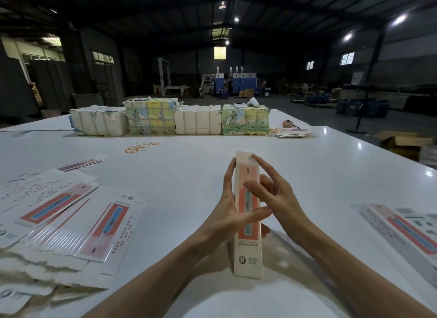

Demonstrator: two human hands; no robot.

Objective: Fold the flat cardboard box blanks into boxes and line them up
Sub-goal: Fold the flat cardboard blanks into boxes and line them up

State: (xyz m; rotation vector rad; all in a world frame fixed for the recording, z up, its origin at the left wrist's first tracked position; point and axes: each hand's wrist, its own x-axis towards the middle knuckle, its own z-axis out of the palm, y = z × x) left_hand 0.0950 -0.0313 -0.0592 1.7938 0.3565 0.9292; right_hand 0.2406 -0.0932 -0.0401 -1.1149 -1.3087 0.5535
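Two bare forearms reach in from the bottom edge over a white tabletop [189, 171], both hands meeting on a long, narrow folded box [248, 246] printed in pink, red and blue. The box stands on end at centre, leaning away from the camera; whether its lower end touches the tabletop cannot be told. The left hand [230, 213] grips it from the left, thumb laid across the printed front and fingers [230, 173] running up the left side. The right hand [280, 197] holds it from the right: the index fingertip rests on the closed top flap, the thumb presses the front face, and the other fingers curl at the box's right edge.

At lower left, a loose, fanned stack of flat blanks [101, 227] with the same print spreads toward the box but lies well apart from it. At the right edge, more cartons [406, 232] of the same print lie flat side by side. Beyond the hands, orange and yellow rubber bands [140, 147] are scattered on the tabletop. Four strapped, paper-wrapped bundles [151, 117] stand in a row across the far side, with a small pile of blanks [292, 133] just right of the last one. Behind is a dim warehouse hall with roof lights.
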